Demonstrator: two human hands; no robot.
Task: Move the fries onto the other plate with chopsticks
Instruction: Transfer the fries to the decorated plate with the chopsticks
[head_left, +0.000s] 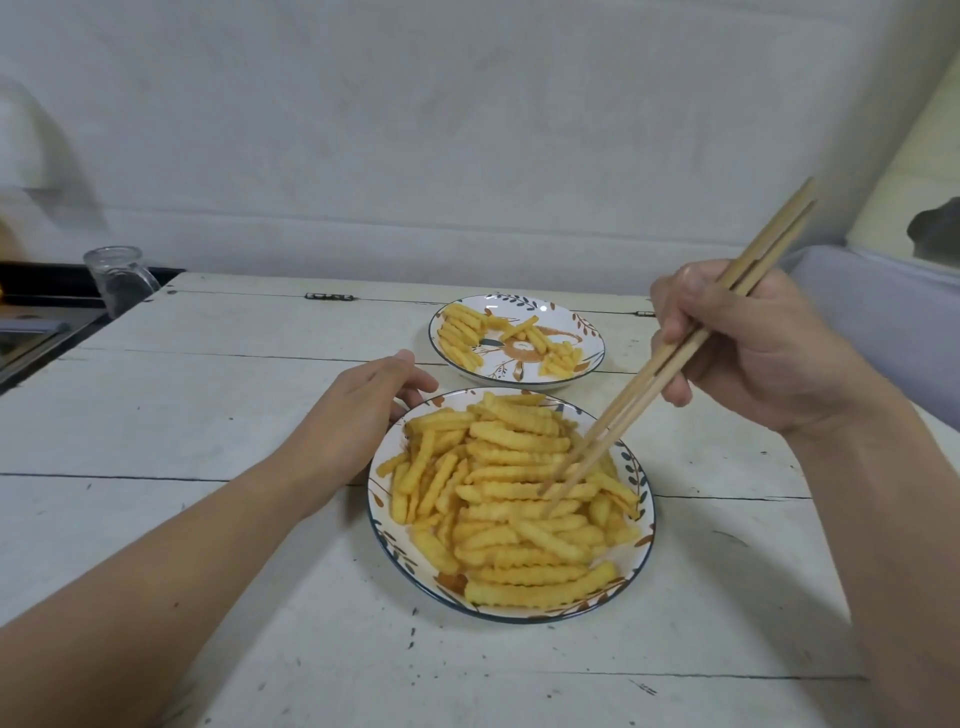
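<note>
A near plate (379, 525) with a leaf pattern holds a big heap of crinkle-cut fries (514, 499). Behind it stands a second patterned plate (589, 332) with several fries (462, 332) on it. My right hand (753, 353) grips a pair of wooden chopsticks (649, 374), whose tips reach down into the heap on the near plate. Whether a fry sits between the tips cannot be told. My left hand (358, 410) rests at the near plate's far left rim, fingers curled round the edge.
The plates stand on a white plank table (182, 415). A clear glass mug (122, 280) stands at the table's far left corner, beside a dark counter edge (41, 312). A white wall rises behind, and a lilac seat (883, 312) is at the right.
</note>
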